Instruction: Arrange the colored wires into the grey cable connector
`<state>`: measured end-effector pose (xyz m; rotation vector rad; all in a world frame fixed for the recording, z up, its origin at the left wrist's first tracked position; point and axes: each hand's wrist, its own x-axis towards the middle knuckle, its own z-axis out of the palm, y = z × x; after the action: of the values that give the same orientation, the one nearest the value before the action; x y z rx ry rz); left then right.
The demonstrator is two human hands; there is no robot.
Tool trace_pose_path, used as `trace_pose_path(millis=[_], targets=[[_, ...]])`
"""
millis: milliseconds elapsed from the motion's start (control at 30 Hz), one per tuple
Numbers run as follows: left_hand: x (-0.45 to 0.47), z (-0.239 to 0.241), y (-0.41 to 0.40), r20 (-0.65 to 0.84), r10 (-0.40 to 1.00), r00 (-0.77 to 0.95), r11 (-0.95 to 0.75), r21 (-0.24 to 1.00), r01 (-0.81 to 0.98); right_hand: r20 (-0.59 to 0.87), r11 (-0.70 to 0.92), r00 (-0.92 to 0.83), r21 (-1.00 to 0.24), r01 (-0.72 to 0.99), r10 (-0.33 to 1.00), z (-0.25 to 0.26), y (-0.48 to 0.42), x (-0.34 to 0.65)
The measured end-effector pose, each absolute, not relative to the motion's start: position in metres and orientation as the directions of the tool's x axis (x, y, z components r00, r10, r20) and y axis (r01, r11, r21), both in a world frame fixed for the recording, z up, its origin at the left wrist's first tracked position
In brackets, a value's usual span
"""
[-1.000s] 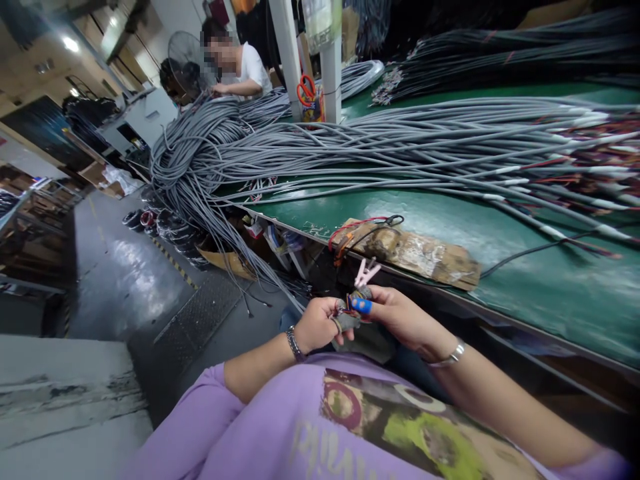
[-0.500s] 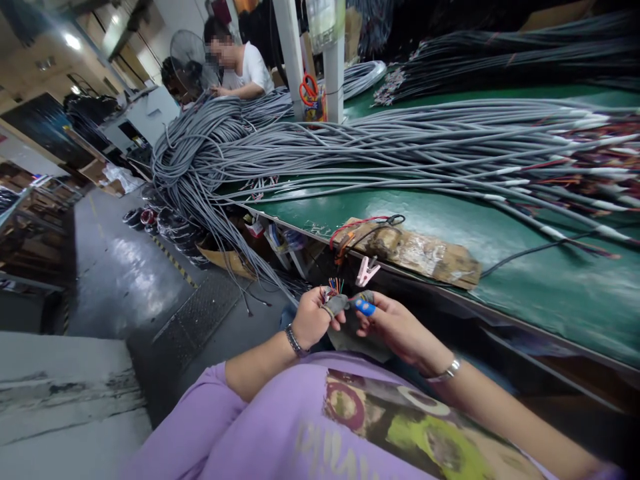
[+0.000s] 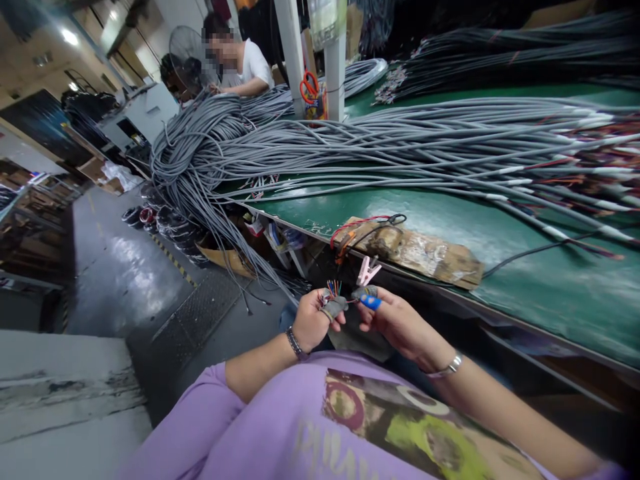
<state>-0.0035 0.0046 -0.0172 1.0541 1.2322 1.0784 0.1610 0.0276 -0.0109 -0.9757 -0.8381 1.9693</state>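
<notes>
My left hand (image 3: 314, 316) is closed around a bunch of thin coloured wires (image 3: 334, 288), whose ends fan out above the fingers. A grey cover wraps one of its fingertips. Just to the right, my right hand (image 3: 391, 315) is pinched, with a grey fingertip cover and a blue band on its fingers. A thin reddish wire (image 3: 353, 301) spans the small gap between both hands, its end hidden in the right fingertips. Above the right hand, a pale pink clip (image 3: 368, 271) hangs at the table edge.
Grey cables (image 3: 370, 143) lie in a long bundle across the green table (image 3: 430, 220). A worn wooden board (image 3: 430, 257) with red and black leads sits at the near edge. Orange-handled scissors (image 3: 309, 87) stand by a white post (image 3: 335, 80). A co-worker (image 3: 253, 67) sits at the far left.
My right hand has moved slightly right and up, widening the gap from my left hand, and the thin wire now shows between them. The left hand stays nearly in place.
</notes>
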Motion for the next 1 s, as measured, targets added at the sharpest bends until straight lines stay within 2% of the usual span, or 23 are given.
trace_pose_path(millis=[167,400,533,600,767,1000], targets=[[-0.003,-0.018,0.005,-0.182,0.983,0.037,0.183,0.983,-0.029,-0.315,-0.417,-0.392,-0.884,-0.209,0.864,-0.015,0.023,0.155],[-0.003,-0.015,0.003,-0.182,0.983,0.021,0.183,0.983,-0.026,-0.362,-0.448,-0.375,-0.877,-0.173,0.854,-0.014,0.022,0.151],[-0.004,-0.014,0.004,-0.188,0.979,0.073,0.19,0.981,-0.023,-0.252,-0.314,-0.308,-0.933,-0.175,0.918,-0.009,0.021,0.15],[-0.005,-0.013,0.005,-0.199,0.973,0.113,0.202,0.979,-0.021,-0.204,-0.261,-0.279,-0.947,-0.186,0.938,-0.007,0.022,0.15],[-0.005,-0.007,0.004,-0.241,0.938,0.25,0.232,0.971,0.064,-0.252,-0.33,-0.316,-0.917,-0.224,0.915,-0.01,0.024,0.147],[-0.004,-0.01,0.001,-0.189,0.975,0.113,0.193,0.981,-0.022,-0.32,-0.386,-0.224,-0.827,-0.408,0.921,-0.009,0.032,0.15]])
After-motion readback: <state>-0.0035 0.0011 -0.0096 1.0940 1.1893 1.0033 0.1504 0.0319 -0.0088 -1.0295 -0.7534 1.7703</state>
